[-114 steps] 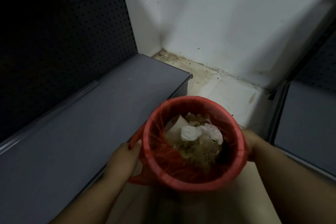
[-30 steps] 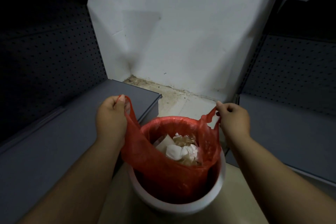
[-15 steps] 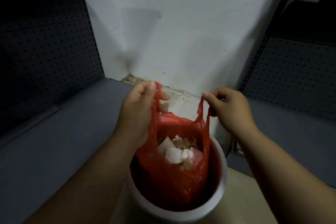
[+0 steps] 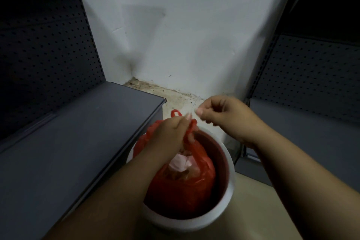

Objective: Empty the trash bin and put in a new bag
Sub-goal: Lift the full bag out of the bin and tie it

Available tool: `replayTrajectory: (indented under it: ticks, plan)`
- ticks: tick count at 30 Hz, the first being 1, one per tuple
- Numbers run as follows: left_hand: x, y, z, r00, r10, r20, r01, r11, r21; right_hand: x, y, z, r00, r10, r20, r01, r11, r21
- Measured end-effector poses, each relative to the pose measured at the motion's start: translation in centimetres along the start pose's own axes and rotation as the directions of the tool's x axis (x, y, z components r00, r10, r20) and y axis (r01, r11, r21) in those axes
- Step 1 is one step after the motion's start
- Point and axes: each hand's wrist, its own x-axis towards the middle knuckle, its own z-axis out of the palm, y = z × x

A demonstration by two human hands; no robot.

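Gripping the gathered handles of the red bag (image 4: pixel 187 179) with the left hand (image 4: pixel 171 136), fingers curled tight round the bunched neck; one handle loop poking out above the knuckles. Bag hanging inside the white bin (image 4: pixel 228 200), neck drawn together above the rim, body bulging with pale crumpled waste visible through the plastic. Some red plastic draped over the bin's far left rim. Dark red inner wall of the bin exposed on the right side, leaving a gap between bag and wall.

Hovering just right of the bag neck, the right hand (image 4: pixel 224 119), thumb and forefinger pressed together, other fingers curled under. Cannot tell whether anything is pinched between them; no red plastic seen in that hand. Close to the left hand but apart from it.

Standing on a pale floor (image 4: pixel 253 204), bin wedged in a narrow corner. Grey shelf (image 4: pixel 78 142) immediately to the left, its front edge running beside the bin's rim, its corner just behind the bag. Second grey shelf (image 4: pixel 303 134) to the right, its lower edge near the bin's right side. Dark perforated back panels (image 4: pixel 44 60) rising behind both shelves. White wall (image 4: pixel 185 35) straight ahead, grime along its base. Open room limited to straight up above the bin and back toward the viewer along the floor strip.
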Motion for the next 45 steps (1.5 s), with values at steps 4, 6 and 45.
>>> replayTrajectory:
  ticks: [4,6,45]
  plan:
    - [0.2,-0.2,0.4,0.987,-0.125,-0.105,0.119,0.991,-0.057,-0.8,0.9,1.0,0.981,0.063,0.181,-0.065,0.998,0.006]
    - [0.3,-0.4,0.5,0.981,-0.170,-0.091,0.162,0.983,-0.092,-0.9,0.7,1.9,0.988,0.050,0.146,-0.056,0.998,0.040]
    - [-0.1,-2.4,-2.5,0.972,-0.156,0.177,0.188,0.966,-0.178,-1.7,6.4,6.2,0.926,-0.378,-0.010,0.322,0.800,-0.506]
